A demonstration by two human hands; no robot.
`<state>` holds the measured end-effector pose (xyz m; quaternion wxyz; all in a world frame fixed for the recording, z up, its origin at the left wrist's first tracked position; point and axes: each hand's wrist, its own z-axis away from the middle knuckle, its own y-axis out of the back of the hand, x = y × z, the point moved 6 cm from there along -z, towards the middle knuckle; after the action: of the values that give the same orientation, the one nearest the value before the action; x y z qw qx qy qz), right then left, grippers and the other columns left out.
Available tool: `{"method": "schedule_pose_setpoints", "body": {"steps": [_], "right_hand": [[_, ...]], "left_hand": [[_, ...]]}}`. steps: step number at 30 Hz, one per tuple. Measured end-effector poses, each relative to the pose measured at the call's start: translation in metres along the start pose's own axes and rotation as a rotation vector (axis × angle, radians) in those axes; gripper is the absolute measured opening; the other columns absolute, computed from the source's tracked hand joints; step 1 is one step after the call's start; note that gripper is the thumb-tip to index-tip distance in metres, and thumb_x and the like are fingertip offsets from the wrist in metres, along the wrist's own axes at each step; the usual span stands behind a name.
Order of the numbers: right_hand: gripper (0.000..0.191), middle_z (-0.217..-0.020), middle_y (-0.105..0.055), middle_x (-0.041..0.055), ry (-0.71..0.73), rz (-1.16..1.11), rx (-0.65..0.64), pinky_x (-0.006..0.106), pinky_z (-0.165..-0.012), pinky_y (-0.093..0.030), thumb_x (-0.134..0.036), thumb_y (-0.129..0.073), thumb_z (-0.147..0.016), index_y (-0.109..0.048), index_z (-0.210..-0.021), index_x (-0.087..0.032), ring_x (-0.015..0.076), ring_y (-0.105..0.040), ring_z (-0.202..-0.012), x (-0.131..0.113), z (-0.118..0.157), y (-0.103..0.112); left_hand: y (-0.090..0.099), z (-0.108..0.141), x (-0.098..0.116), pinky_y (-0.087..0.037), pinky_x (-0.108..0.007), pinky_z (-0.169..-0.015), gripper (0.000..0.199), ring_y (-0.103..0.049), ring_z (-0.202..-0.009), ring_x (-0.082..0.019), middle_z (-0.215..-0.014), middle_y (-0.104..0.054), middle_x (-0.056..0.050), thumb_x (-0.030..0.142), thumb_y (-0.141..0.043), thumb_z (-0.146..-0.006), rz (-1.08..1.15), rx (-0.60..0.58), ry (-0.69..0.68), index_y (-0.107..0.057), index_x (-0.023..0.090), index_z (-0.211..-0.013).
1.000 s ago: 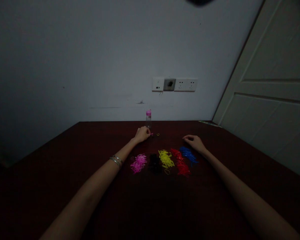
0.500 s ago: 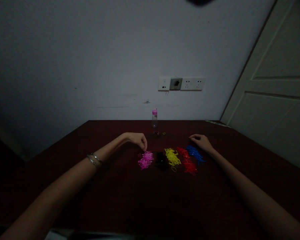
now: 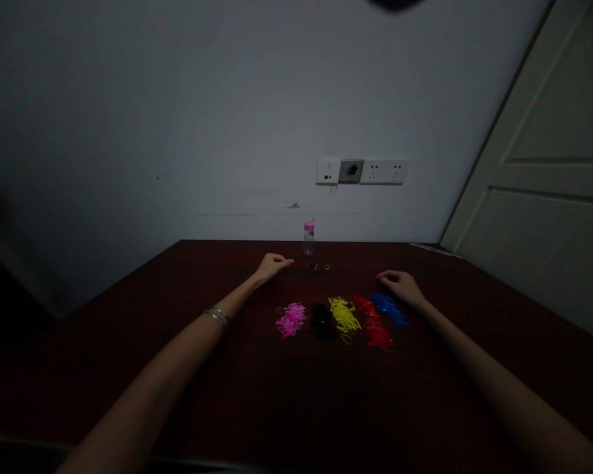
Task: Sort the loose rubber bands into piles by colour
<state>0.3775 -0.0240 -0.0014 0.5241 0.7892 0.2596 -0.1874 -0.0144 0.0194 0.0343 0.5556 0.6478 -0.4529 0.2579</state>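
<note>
My left hand [image 3: 273, 265] is above the dark table, left of a few small loose bands [image 3: 315, 268]. Its thumb and fingers are pinched together; anything between them is too small to make out. My right hand [image 3: 400, 287] rests just beyond the blue rubber bands [image 3: 389, 309], fingers curled together, and I cannot see whether they hold anything. Separate heaps lie in a row nearer me: pink rubber bands [image 3: 291, 319], black bands [image 3: 322, 321], yellow rubber bands [image 3: 344, 314] and red rubber bands [image 3: 374, 324].
A clear bottle with a pink cap [image 3: 309, 238] stands near the back of the dark red table [image 3: 296, 401]. Behind it rises a pale wall with a row of sockets [image 3: 363, 171]. A panelled door [image 3: 543, 197] is at the right. The light is dim.
My left hand has moved from the pink heap away from me, toward the small loose bands near the bottle. My right hand stays in place. The view has shifted slightly.
</note>
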Motion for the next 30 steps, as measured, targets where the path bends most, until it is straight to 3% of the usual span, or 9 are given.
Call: {"method": "schedule_pose_setpoints", "body": {"steps": [4, 8, 13, 20, 26, 30], "right_hand": [[0.03, -0.086, -0.07, 0.0067, 0.005, -0.006, -0.016, 0.03, -0.076, -0.045, -0.035, -0.049, -0.071, -0.07, -0.082, -0.016, 0.022, -0.063, -0.082, 0.0, -0.001, 0.001], [0.03, -0.084, -0.071, 0.0061, 0.004, -0.042, -0.062, 0.028, -0.073, -0.046, -0.035, -0.049, -0.071, -0.07, -0.081, -0.016, 0.021, -0.064, -0.08, -0.005, -0.008, 0.002], [0.028, -0.081, -0.07, 0.0059, 0.015, -0.015, -0.112, 0.026, -0.069, -0.047, -0.025, -0.051, -0.07, -0.069, -0.09, -0.014, 0.0184, -0.063, -0.075, -0.033, -0.026, -0.013], [0.033, -0.097, -0.068, 0.0103, 0.225, 0.068, -0.218, 0.025, -0.081, -0.045, -0.006, -0.049, -0.072, -0.065, -0.101, -0.011, 0.0177, -0.061, -0.089, -0.097, -0.059, -0.059], [0.035, -0.093, -0.069, 0.0073, 0.227, 0.077, -0.31, 0.021, -0.076, -0.046, -0.002, -0.054, -0.069, -0.065, -0.1, -0.012, 0.0152, -0.062, -0.084, -0.113, -0.081, -0.091], [0.028, -0.085, -0.069, 0.0055, 0.218, 0.093, -0.33, 0.02, -0.069, -0.045, -0.005, -0.059, -0.068, -0.067, -0.093, -0.014, 0.0149, -0.062, -0.077, -0.117, -0.085, -0.1]], "left_hand": [[0.01, -0.003, -0.025, -0.029, -0.022, -0.05, 0.043, -0.04, -0.05, -0.009, -0.049, -0.05, 0.001, 0.054, -0.06, -0.064, 0.043, 0.249, 0.026, -0.063, 0.012, -0.056], [0.017, -0.002, -0.035, -0.029, -0.022, -0.051, 0.046, -0.041, -0.05, -0.009, -0.049, -0.05, 0.001, 0.056, -0.055, -0.066, 0.076, 0.339, 0.043, -0.063, 0.012, -0.057], [0.017, -0.002, -0.037, -0.03, -0.022, -0.051, 0.047, -0.041, -0.049, -0.01, -0.047, -0.049, 0.001, 0.057, -0.052, -0.068, 0.059, 0.322, 0.062, -0.064, 0.013, -0.059], [0.015, 0.002, -0.033, -0.031, -0.023, -0.052, 0.045, -0.044, -0.048, -0.011, -0.043, -0.049, 0.001, 0.052, -0.047, -0.072, 0.029, 0.273, 0.057, -0.064, 0.013, -0.058], [0.014, 0.003, -0.028, -0.033, -0.023, -0.055, 0.042, -0.048, -0.052, -0.012, -0.048, -0.054, -0.001, 0.047, -0.047, -0.072, 0.004, 0.251, 0.031, -0.064, 0.013, -0.055], [0.013, 0.003, -0.027, -0.035, -0.023, -0.058, 0.037, -0.051, -0.057, -0.013, -0.054, -0.059, -0.001, 0.042, -0.047, -0.071, -0.017, 0.253, 0.021, -0.064, 0.013, -0.056]]}}
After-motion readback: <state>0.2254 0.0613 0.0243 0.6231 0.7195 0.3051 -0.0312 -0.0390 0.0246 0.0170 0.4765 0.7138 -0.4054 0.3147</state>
